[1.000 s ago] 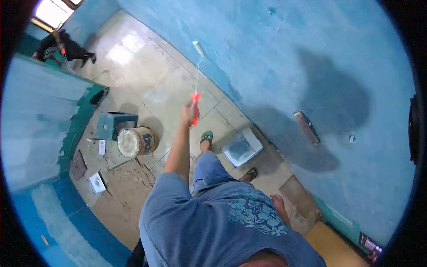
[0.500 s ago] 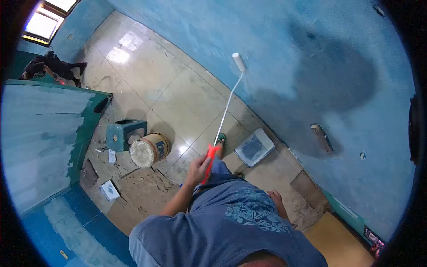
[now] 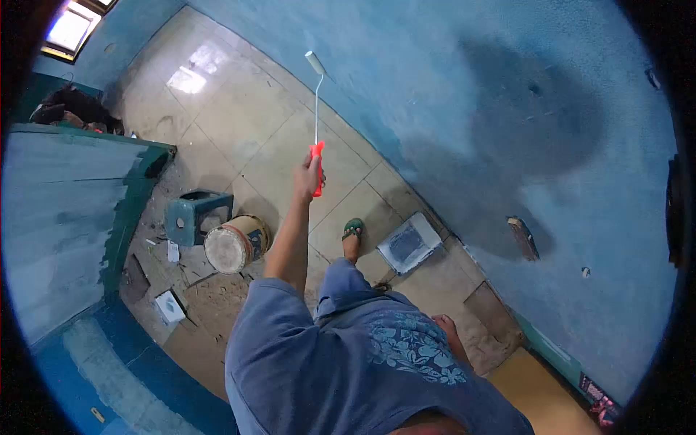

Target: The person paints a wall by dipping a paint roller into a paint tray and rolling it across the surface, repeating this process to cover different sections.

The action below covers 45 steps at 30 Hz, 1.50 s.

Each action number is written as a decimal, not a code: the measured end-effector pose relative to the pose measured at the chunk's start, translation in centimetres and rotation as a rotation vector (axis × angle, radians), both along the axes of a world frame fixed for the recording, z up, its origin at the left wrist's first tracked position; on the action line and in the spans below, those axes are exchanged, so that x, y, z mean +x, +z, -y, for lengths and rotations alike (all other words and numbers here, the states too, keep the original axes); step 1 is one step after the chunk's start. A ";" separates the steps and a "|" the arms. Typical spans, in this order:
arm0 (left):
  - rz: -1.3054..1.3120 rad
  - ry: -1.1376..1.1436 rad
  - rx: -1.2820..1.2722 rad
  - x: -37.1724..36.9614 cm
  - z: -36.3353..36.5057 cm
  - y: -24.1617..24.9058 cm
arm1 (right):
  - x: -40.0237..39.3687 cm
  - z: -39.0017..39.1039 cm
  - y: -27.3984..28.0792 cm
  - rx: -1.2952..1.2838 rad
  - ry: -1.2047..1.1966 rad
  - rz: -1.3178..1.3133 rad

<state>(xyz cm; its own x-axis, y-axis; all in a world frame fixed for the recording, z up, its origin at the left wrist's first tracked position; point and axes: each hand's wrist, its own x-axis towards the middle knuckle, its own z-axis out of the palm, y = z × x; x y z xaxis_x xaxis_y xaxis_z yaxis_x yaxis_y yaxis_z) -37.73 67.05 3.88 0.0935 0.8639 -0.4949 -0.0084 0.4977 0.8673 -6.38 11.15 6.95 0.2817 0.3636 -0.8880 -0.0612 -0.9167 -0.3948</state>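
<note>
We find the right hand (image 3: 449,330) low beside the blue shirt (image 3: 319,362), right of lower centre; whether it holds anything we cannot tell; the left hand (image 3: 309,175), near frame centre, is wrapped firmly round the red-handled paint roller (image 3: 317,148); the roller's white sleeve (image 3: 315,63) lies at upper centre, and we cannot confirm its contact with the blue wall (image 3: 435,87); we note a stained tray (image 3: 426,230) right of centre; a bucket (image 3: 226,250) and teal stool (image 3: 181,221) stand side by side, left of centre.
</note>
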 end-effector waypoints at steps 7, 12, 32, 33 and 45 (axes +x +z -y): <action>-0.061 -0.240 -0.040 -3.0 18.2 10.7 | 0.6 -0.1 -2.2 0.071 -0.137 -0.101; -0.183 -0.177 0.059 -3.6 13.1 9.2 | 0.6 -3.6 -1.9 0.044 0.015 -0.039; -0.121 -0.294 -0.125 -5.7 17.4 19.0 | -0.5 -6.5 -0.6 0.060 0.087 -0.060; -0.086 -0.263 -0.132 -5.5 16.2 18.8 | -0.7 -7.7 -0.2 0.041 0.137 -0.019; -0.104 -0.050 0.113 -2.1 -4.6 6.3 | -0.9 -6.2 0.5 -0.045 -0.009 0.048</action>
<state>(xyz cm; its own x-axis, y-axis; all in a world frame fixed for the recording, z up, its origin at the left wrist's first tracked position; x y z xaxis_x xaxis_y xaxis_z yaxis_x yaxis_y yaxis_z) -39.87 71.62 10.17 0.0911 0.9101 -0.4042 0.1065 0.3947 0.9126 -7.31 17.35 7.43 0.3272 0.3205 -0.8889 -0.0513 -0.9333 -0.3554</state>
